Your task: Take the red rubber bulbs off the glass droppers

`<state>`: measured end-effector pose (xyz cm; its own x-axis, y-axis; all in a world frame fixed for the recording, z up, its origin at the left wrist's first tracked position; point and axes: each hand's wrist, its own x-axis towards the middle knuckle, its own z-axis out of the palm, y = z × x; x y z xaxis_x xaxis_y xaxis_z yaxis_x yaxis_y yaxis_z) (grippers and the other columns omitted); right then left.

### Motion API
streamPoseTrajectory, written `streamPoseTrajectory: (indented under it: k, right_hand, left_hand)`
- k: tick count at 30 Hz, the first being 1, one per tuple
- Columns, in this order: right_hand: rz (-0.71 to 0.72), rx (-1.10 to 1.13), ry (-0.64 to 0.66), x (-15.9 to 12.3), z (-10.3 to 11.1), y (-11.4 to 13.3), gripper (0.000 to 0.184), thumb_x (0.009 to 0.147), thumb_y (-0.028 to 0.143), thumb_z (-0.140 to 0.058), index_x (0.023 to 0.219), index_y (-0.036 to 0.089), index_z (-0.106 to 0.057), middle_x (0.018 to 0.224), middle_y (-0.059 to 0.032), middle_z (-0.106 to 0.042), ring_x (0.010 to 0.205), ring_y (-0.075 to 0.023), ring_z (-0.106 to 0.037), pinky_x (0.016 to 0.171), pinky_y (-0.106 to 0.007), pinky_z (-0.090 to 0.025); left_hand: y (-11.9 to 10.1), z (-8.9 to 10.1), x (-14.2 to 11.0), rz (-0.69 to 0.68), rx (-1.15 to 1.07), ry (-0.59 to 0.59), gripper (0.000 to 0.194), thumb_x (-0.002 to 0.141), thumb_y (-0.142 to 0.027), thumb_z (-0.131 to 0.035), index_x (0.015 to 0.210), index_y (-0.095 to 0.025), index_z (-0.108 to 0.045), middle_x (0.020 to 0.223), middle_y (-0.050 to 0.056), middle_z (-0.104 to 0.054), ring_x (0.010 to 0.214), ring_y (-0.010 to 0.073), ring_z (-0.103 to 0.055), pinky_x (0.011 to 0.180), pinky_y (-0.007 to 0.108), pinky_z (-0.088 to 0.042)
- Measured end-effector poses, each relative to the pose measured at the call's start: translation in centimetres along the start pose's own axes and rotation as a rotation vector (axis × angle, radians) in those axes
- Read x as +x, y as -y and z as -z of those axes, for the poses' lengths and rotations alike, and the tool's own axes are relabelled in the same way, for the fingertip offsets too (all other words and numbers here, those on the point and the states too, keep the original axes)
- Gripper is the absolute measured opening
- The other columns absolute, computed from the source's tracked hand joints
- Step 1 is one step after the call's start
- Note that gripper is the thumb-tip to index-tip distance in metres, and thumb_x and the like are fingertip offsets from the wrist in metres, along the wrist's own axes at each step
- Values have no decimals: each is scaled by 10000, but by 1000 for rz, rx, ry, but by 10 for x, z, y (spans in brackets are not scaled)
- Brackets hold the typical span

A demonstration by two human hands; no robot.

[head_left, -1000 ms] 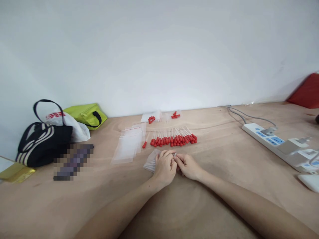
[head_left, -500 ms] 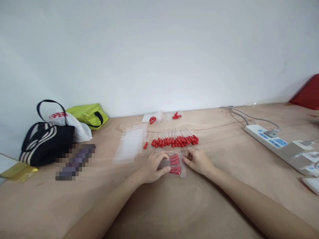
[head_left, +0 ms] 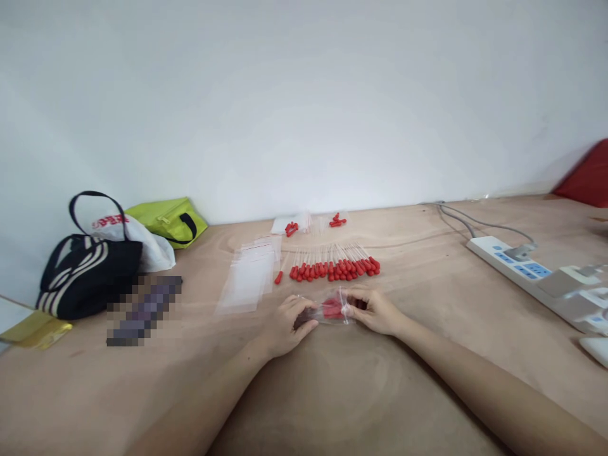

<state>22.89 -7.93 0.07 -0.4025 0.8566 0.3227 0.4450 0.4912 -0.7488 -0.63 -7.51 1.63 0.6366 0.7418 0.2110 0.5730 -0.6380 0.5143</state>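
Note:
Between my hands is a small clear zip bag (head_left: 332, 308) with red-tipped pieces inside. My left hand (head_left: 291, 324) grips the bag's left end between thumb and fingers. At the other end, my right hand (head_left: 373, 308) pinches the edge of the bag. Just beyond it lies a row of thin pale sticks with red bulb ends (head_left: 332, 270), the red ends toward me. One such red-ended stick (head_left: 278, 277) lies apart at the left of the row. Overlapping flat clear bags (head_left: 244, 282) are spread left of the row.
Near the wall lie two small groups of red pieces (head_left: 291, 228) (head_left: 337, 221) on clear bags. A black bag (head_left: 90, 272), a white plastic bag (head_left: 152, 244) and a lime-green bag (head_left: 166, 218) stand at left. A power strip (head_left: 508, 263) with plugs and cable lies at right.
The bag's right end has been drawn together and looks narrower, its red pieces bunched. My right hand has changed from a curled fist beside the bag to a pinch on its edge.

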Motion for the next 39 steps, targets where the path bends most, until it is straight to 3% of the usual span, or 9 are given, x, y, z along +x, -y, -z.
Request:
streamPoseTrajectory:
  k: [6,10,15,20,24,26,30,33,39]
  right_hand:
    - [56,-70,87,0,0,2,502,668,418,-645,1110,195,-562,903,-58,-584,755,-144,-551,654,-252,-451]
    - [195,-297,39,-2,-6,3,339,745,292,-573,1077,225,-579,1003,-69,-590,910,-178,-531,785,-305,-425]
    - [274,-421,23,-1,-5,7,170,745,197,-506,874,187,-616,834,-60,-612,791,-167,-526,704,-287,-421]
    - [134,-261,36,0,4,5,84,684,146,-537,754,169,-576,653,-8,-566,602,-117,-498,557,-220,-397]
    - [135,-150,75,-1,2,3,310,686,228,-609,989,179,-568,919,-56,-615,780,-147,-562,663,-240,-436]
    - [137,-129,69,0,2,3,293,718,233,-586,1008,194,-585,985,-65,-611,834,-154,-569,708,-251,-439]
    - [55,-1,140,1,11,2,200,758,236,-543,927,207,-646,856,-30,-653,706,-123,-587,631,-219,-444]
    - [-5,83,160,2,18,1,257,716,311,-606,939,190,-647,818,-30,-659,662,-123,-584,581,-211,-446]
    - [10,-89,82,0,6,6,281,717,279,-607,993,226,-622,936,-42,-647,795,-155,-597,704,-267,-464]
  left_hand:
    - [3,-2,1,-11,-7,-20,160,790,-244,-509,937,-180,-513,881,33,-575,812,153,-493,710,276,-415]
    - [0,-1,1,22,-21,8,160,775,-221,-517,929,-182,-508,886,34,-564,816,155,-495,712,281,-421]
    - [1,-2,0,48,-51,11,166,773,-214,-512,934,-177,-495,936,48,-547,846,157,-501,736,289,-430]
    - [2,-1,0,47,-54,9,165,806,-196,-462,967,-183,-497,957,49,-550,901,163,-501,778,304,-423]
    - [2,0,0,32,-40,5,161,816,-201,-455,969,-188,-504,945,44,-563,901,166,-505,777,307,-422]
    - [2,0,0,21,-33,6,166,818,-203,-454,976,-191,-503,950,43,-566,907,167,-503,778,306,-421]
    - [3,0,0,16,-25,16,166,821,-198,-446,978,-191,-501,960,43,-566,909,165,-501,783,305,-418]
    - [3,1,1,22,-20,20,161,819,-201,-446,969,-189,-504,944,42,-570,887,164,-502,772,305,-420]
    - [0,2,2,34,-29,10,157,807,-199,-457,955,-186,-510,930,45,-577,873,167,-507,764,310,-425]
